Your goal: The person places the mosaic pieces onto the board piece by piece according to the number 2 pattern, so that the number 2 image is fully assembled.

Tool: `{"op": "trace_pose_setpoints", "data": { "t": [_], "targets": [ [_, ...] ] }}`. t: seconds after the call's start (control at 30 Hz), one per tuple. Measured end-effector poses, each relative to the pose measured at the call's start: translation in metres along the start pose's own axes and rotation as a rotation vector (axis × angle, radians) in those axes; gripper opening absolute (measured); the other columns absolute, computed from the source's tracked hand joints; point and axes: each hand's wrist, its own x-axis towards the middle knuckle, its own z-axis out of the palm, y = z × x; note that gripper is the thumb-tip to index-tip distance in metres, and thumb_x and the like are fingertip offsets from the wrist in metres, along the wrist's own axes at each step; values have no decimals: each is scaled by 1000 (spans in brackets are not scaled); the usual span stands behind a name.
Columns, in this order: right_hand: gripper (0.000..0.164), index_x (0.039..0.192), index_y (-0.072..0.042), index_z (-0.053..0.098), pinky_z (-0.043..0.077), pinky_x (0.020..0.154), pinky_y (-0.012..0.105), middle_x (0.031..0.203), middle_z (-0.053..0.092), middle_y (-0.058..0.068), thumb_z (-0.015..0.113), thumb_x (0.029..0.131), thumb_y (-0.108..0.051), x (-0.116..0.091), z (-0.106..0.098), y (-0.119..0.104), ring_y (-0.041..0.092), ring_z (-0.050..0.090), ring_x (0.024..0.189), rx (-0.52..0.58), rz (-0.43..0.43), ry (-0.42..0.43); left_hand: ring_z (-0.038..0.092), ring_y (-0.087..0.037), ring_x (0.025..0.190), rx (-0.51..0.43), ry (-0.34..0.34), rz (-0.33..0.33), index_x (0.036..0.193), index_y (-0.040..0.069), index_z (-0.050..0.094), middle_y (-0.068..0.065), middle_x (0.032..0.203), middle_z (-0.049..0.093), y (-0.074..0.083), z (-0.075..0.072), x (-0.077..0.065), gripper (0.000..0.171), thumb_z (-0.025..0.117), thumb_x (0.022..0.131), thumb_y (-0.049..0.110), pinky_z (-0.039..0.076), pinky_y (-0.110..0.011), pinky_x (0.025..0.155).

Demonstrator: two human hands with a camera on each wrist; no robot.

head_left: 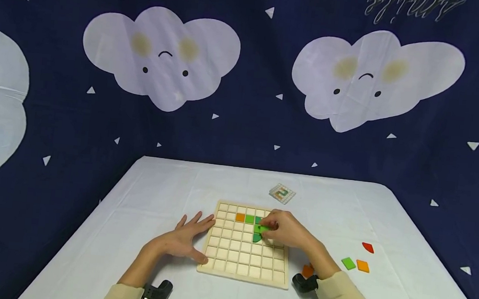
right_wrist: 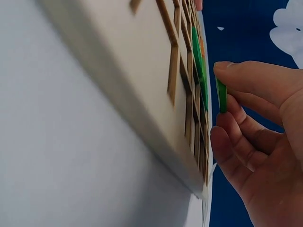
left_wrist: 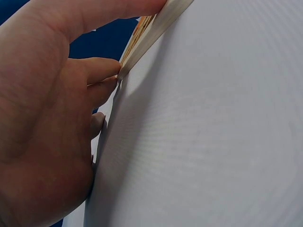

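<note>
A wooden grid board [head_left: 237, 257] lies on the white table. An orange tile [head_left: 239, 217] and a green tile [head_left: 249, 219] sit in its second row, with a dark green quarter-round piece [head_left: 256, 238] lower down. My right hand [head_left: 285, 229] hovers over the board's upper right and pinches a green tile [head_left: 263, 229] between thumb and fingers; the right wrist view shows that green tile [right_wrist: 221, 96] held just off the board [right_wrist: 142, 80]. My left hand [head_left: 185, 238] lies flat with spread fingers on the table, its fingertips against the board's left edge [left_wrist: 151, 30].
Loose tiles lie on the table at the right: a red one [head_left: 367, 247], a green one [head_left: 348, 263], an orange one [head_left: 362, 266] and another orange one [head_left: 307, 270] by my right wrist. A small pattern card [head_left: 282, 192] lies beyond the board. A dark cloud-print backdrop hangs behind.
</note>
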Motion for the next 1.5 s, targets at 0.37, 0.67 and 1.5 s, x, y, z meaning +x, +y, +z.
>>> {"op": "trace_pose_setpoints", "data": {
  "t": [0.37,0.67,1.5],
  "targets": [
    [29,111,-4,72,51,65,28,91,61,-5,75,84,-16,11,9,-15,11,55,76,13,-20,-58,-1,-28,145,10,-2,0,153,17,27,5,159,15,1,0,-2,106,77,68,56,-8,-56,112],
    [27,109,-7,73,51,66,25,90,62,-6,75,84,-18,19,14,-20,7,55,76,-62,-67,-78,-1,-28,145,7,0,6,153,17,27,5,159,14,-1,-1,-2,106,77,69,56,-8,-57,111],
    [21,101,-13,76,46,72,28,85,63,-9,78,81,-21,28,24,-34,7,54,76,-122,-67,-139,0,-28,145,36,-4,5,153,16,27,5,159,15,1,-1,-1,106,76,68,56,-7,-56,112]
  ]
}}
